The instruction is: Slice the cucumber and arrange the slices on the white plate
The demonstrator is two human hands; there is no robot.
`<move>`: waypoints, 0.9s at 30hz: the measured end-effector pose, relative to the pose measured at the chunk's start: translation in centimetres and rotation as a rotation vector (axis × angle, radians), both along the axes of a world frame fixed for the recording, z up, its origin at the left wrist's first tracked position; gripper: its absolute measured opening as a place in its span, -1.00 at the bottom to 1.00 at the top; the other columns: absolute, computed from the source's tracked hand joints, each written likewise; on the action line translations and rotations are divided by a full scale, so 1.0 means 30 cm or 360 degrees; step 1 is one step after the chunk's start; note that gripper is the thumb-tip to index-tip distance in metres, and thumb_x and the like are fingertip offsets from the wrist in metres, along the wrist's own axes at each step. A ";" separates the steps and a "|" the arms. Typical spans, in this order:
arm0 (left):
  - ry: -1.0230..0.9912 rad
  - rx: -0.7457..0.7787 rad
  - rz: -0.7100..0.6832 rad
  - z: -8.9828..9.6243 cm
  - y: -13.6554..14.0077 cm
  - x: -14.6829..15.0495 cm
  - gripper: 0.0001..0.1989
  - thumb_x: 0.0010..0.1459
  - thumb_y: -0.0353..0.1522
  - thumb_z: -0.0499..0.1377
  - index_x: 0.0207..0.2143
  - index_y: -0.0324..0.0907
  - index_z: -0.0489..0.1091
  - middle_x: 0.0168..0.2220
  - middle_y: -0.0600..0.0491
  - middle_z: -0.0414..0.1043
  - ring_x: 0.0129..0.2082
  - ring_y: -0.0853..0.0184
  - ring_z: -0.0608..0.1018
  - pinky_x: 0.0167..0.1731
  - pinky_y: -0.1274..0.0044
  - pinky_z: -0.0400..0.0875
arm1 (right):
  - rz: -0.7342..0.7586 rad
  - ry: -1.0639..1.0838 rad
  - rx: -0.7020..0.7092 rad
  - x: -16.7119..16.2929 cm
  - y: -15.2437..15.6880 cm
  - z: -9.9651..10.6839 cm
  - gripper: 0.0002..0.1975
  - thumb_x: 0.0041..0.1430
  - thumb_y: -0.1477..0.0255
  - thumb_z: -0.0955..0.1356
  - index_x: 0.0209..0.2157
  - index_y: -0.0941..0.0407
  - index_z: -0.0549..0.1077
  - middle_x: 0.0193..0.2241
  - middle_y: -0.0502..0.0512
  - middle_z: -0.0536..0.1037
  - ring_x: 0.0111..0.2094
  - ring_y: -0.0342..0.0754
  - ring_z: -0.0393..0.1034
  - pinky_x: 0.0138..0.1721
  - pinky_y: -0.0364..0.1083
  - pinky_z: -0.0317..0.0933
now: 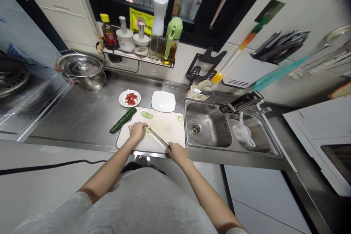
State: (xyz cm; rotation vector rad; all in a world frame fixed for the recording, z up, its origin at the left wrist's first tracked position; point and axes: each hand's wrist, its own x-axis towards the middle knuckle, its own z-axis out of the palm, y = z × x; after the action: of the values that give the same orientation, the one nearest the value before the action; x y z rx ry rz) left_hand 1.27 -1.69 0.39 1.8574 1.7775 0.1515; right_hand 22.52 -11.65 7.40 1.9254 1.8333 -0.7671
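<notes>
Left hand point(137, 131) curled, pinning pale, green-rimmed cucumber piece point(148, 130); right hand point(178, 153) clenched round knife point(159, 139).

Knife point(159, 138) in R hand point(178, 153): smooth metal blade, shiny. Board point(167, 126) below grip: smooth, semi-matt, plastic-looking. Cucumber point(123, 120) L of grip: roughish skin, slight sheen. Sink point(212, 126) R of grip: shiny metal. Sq. plate point(163, 101) beyond grip: smooth, glossy.
</notes>
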 end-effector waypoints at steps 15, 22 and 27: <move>-0.0008 0.0030 0.0004 -0.010 0.000 -0.003 -0.67 0.15 -0.41 0.03 -0.15 0.05 0.52 -0.13 -0.02 0.51 -0.02 0.09 0.40 -0.06 0.26 0.09 | 0.0017 -0.0002 0.0030 -0.021 0.014 0.007 -0.70 0.25 0.41 0.18 -0.07 0.11 0.43 -0.15 0.27 0.56 -0.12 0.07 0.47 -0.21 -0.08 0.20; -0.0001 0.0000 -0.0003 -0.004 0.003 -0.004 -0.67 0.13 -0.42 0.05 -0.15 0.04 0.52 -0.13 -0.02 0.52 -0.02 0.08 0.40 -0.08 0.26 0.10 | 0.0013 -0.0001 0.0048 -0.017 0.012 -0.003 -0.71 0.26 0.39 0.19 -0.07 0.09 0.44 -0.15 0.25 0.56 -0.13 0.05 0.46 -0.22 -0.09 0.19; -0.0011 -0.0008 0.0013 -0.001 0.003 -0.005 -0.68 0.14 -0.40 0.05 -0.15 0.06 0.52 -0.12 0.00 0.52 -0.02 0.09 0.40 -0.07 0.25 0.08 | -0.0018 0.0040 0.0125 0.007 -0.002 -0.017 -0.70 0.30 0.29 0.17 -0.11 0.07 0.45 -0.17 0.21 0.57 -0.14 0.03 0.45 -0.26 -0.12 0.14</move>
State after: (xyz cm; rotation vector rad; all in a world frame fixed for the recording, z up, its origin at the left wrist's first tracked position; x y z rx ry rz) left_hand 1.12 -1.59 0.37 1.8439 1.7796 0.1564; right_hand 22.73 -11.70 6.90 1.9849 1.8952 -0.7361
